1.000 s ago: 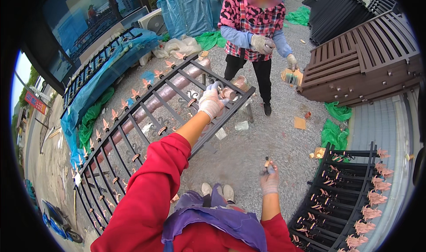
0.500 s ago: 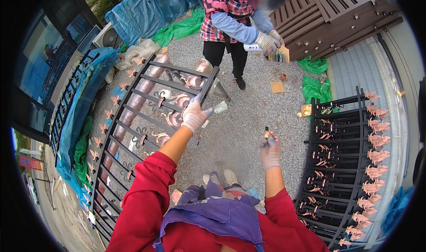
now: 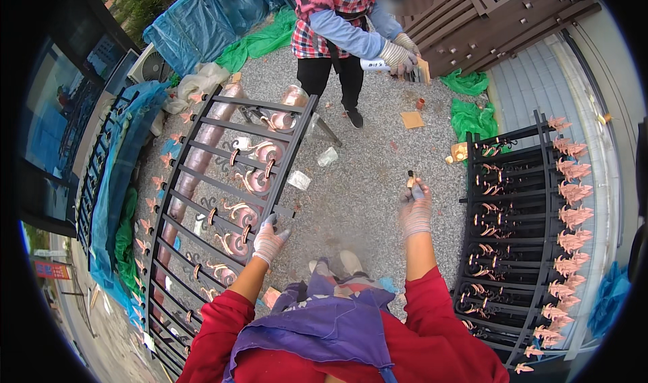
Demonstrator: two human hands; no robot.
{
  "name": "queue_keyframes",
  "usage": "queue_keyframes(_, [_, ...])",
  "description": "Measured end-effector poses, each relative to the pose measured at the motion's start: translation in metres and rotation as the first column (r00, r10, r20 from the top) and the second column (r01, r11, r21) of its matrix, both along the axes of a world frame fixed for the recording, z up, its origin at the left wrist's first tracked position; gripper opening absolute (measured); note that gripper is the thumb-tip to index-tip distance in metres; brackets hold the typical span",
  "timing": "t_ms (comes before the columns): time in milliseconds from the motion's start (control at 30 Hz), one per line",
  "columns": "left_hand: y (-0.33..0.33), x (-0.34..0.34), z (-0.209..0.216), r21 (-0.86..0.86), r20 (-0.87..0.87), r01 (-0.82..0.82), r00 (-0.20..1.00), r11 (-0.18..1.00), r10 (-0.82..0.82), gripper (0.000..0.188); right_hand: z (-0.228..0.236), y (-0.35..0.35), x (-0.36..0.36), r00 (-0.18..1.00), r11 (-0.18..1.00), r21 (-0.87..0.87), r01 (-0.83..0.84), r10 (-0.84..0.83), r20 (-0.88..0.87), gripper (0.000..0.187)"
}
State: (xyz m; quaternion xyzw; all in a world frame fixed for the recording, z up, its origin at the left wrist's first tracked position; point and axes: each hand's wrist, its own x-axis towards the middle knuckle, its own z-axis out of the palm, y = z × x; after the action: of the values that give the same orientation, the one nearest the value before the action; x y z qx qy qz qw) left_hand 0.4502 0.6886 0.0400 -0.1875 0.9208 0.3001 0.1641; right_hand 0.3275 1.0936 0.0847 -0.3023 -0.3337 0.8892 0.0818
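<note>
My left hand [image 3: 270, 241], in a pale work glove, is at the near rail of a black metal fence panel [image 3: 277, 170]. Its thumb is spread away from the fingers, and the fingertips seem to touch the rail. The panel lies tilted across a support, with copper-coloured scrolls [image 3: 258, 180] between its bars and leaf-shaped points [image 3: 158, 182] along its far side. Held up over the gravel to the right, my gloved right hand [image 3: 414, 214] is closed on a small tan piece with a black tip [image 3: 410, 179]; its exact kind is unclear.
A co-worker [image 3: 344, 32] stands ahead, gloved hands around a white cylinder [image 3: 374, 65] and a tan piece. Stacked black fence panels [image 3: 503, 228] with copper points stand at right. Brown slatted panels [image 3: 472, 32], green sheeting [image 3: 472, 116] and blue tarps [image 3: 192, 29] lie around.
My left hand has moved back along the panel's rail, nearer to my body. The right hand still holds the small black-tipped piece, slightly higher in view. The view has shifted a little.
</note>
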Motion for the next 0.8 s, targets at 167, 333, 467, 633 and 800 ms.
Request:
queue_keyframes(167, [-0.004, 0.045, -0.009, -0.015, 0.022, -0.109, 0.994, 0.994, 0.11, 0.079, 0.014, 0.009, -0.024, 0.999, 0.996, 0.081, 0.033, -0.032, -0.017, 0.015])
queue_keyframes(333, [0.002, 0.061, -0.005, 0.069, 0.102, -0.151, 0.984, 0.986, 0.143, 0.073, 0.017, 0.008, -0.029, 0.999, 0.989, 0.146, 0.033, -0.027, -0.04, 0.014])
queue_keyframes(467, [-0.001, 0.043, -0.02, 0.125, 0.077, -0.089, 0.994, 0.988, 0.079, 0.076, 0.015, 0.012, -0.023, 0.998, 0.985, 0.165, 0.054, -0.047, -0.048, 0.02])
queue_keyframes(633, [0.043, -0.052, 0.026, 0.252, -0.024, 0.086, 0.996, 0.964, -0.083, 0.066, 0.042, 0.026, -0.01, 0.999, 0.936, 0.348, 0.05, -0.046, -0.021, 0.026])
queue_keyframes(800, [0.134, -0.155, 0.075, 0.343, -0.222, 0.264, 0.955, 0.901, -0.196, 0.053, 0.051, 0.045, -0.042, 0.991, 0.883, 0.47, -0.012, 0.072, -0.11, 0.025])
